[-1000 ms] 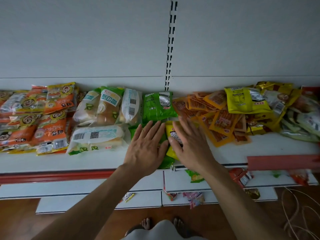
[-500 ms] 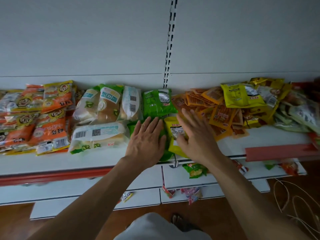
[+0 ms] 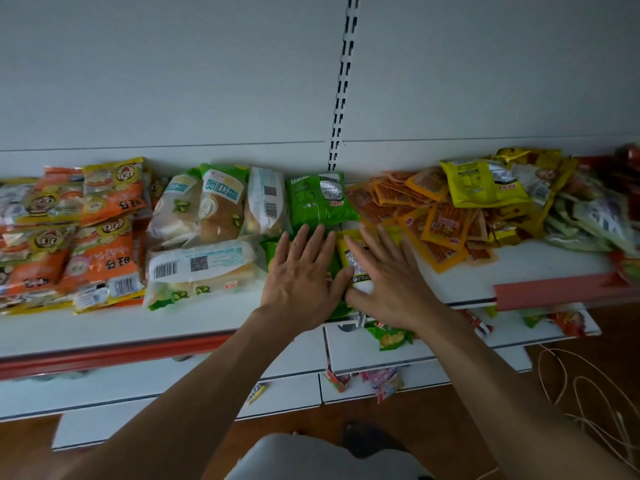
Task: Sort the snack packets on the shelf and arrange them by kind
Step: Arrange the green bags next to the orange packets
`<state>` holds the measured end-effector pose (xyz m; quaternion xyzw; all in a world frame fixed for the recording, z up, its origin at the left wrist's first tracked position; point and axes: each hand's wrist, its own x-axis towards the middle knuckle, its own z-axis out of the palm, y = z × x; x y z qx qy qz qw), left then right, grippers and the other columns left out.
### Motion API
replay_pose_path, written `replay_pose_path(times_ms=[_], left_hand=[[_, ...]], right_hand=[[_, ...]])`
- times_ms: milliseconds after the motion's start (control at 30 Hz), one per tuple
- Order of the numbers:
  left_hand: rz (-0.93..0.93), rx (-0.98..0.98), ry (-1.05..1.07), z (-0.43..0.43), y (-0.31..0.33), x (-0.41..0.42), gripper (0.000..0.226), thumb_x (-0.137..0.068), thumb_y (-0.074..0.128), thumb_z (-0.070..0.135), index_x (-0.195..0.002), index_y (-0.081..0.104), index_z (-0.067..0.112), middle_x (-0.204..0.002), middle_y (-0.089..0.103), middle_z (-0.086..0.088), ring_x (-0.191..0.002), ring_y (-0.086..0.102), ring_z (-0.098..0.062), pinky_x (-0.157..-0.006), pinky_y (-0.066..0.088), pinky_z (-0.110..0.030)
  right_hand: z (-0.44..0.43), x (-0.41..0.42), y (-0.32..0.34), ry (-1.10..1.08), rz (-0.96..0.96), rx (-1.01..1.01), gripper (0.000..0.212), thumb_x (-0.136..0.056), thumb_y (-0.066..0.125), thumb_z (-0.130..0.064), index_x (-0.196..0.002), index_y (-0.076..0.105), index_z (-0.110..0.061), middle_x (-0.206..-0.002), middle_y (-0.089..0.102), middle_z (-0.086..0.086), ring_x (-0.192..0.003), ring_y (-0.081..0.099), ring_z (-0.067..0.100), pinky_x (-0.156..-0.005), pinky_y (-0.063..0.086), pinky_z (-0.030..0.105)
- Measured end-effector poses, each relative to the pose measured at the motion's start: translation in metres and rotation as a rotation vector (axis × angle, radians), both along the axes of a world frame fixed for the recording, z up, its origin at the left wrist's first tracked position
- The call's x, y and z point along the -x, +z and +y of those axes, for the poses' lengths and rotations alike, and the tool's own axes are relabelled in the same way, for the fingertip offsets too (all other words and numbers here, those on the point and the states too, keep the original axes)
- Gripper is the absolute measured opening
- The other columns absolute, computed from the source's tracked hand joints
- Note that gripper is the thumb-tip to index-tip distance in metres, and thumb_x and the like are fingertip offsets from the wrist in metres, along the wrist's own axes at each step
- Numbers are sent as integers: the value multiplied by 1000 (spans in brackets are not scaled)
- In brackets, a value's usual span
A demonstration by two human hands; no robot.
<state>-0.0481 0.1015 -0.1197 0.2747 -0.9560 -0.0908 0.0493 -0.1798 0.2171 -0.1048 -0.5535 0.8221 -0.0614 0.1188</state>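
Note:
My left hand lies flat with straight fingers on a green packet near the shelf's front. Beside it my right hand presses flat on a yellow packet. Another green packet lies just behind them. Bread packets sit to the left, with orange-and-yellow packets further left. Small orange sachets are heaped on the right, under a yellow packet and mixed packets.
The white shelf has a red front strip; a loose red strip lies at the right. Lower shelves hold stray packets. Thin cables trail on the wooden floor.
Both hands have stayed flat on the green and yellow packets, with the right fingers spreading a little. The view has shifted slightly.

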Motion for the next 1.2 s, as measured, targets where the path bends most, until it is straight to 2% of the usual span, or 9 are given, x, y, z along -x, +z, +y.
replay_pose_path(times_ms=[267, 400, 500, 567, 700, 867, 967, 1100, 1200], left_hand=[[-131, -35, -31, -7, 15, 5, 72, -97, 14, 62, -157, 6, 24, -165, 6, 1, -152, -2, -22, -122, -5, -46], [55, -17, 19, -9, 39, 21, 61, -100, 30, 52, -152, 30, 21, -156, 36, 0, -146, 25, -21, -120, 11, -41], [118, -63, 31, 0, 49, 42, 57, -100, 38, 48, -149, 38, 20, -151, 43, -2, -141, 32, -22, -115, 22, -35], [133, -102, 22, 10, 51, 59, 55, -100, 41, 48, -147, 41, 20, -150, 45, -2, -140, 34, -22, -112, 26, -34], [171, -166, 6, 30, 52, 94, 52, -98, 46, 47, -144, 45, 22, -147, 48, -1, -137, 39, -22, -109, 32, -33], [262, -244, 12, 48, 53, 125, 47, -97, 52, 43, -141, 49, 26, -143, 51, 2, -131, 45, -20, -98, 37, -26], [317, -374, 90, 54, 53, 143, 46, -95, 55, 47, -139, 50, 35, -140, 53, 6, -120, 53, -17, -85, 36, -21], [497, -654, 164, 64, 54, 174, 41, -93, 59, 46, -133, 56, 35, -124, 58, 16, -116, 55, -6, -89, 40, -21], [658, -891, 273, 69, 59, 199, 50, -86, 69, 43, -132, 56, 28, -120, 64, 12, -116, 59, -9, -99, 48, -31]], right_hand=[[-7, 8, 19, -9, -204, -97, 84, -91, 51, -55, -155, 0, -37, -163, -16, -9, -147, -23, 13, -119, -11, 48], [2, 34, 42, -99, -324, 301, 63, -94, 58, -38, -151, 34, -29, -160, 25, -5, -146, 20, 12, -114, 16, 28], [14, 79, 55, -274, -179, 550, 47, -89, 63, -19, -135, 55, -13, -137, 55, 6, -128, 48, 23, -107, 34, 26], [23, 116, 56, -387, -46, 518, 51, -88, 63, -21, -136, 53, -9, -138, 54, 12, -129, 46, 30, -109, 37, 39], [39, 179, 49, -527, 99, 299, 69, -91, 59, -42, -149, 34, -15, -156, 28, 16, -143, 25, 35, -115, 27, 47], [43, 214, 41, -500, 145, 211, 68, -88, 56, -57, -145, 41, -22, -150, 37, 15, -135, 34, 39, -105, 33, 48], [44, 226, 39, -536, 23, 283, 76, -78, 69, -58, -140, 48, -20, -141, 48, 13, -128, 44, 37, -102, 36, 44], [43, 232, 43, -559, -121, 393, 68, -77, 76, -45, -136, 54, -20, -134, 57, 9, -124, 50, 34, -95, 40, 38], [48, 229, 51, -499, -198, 635, 54, -83, 74, -28, -133, 58, -14, -128, 62, 8, -121, 52, 30, -95, 43, 36]])
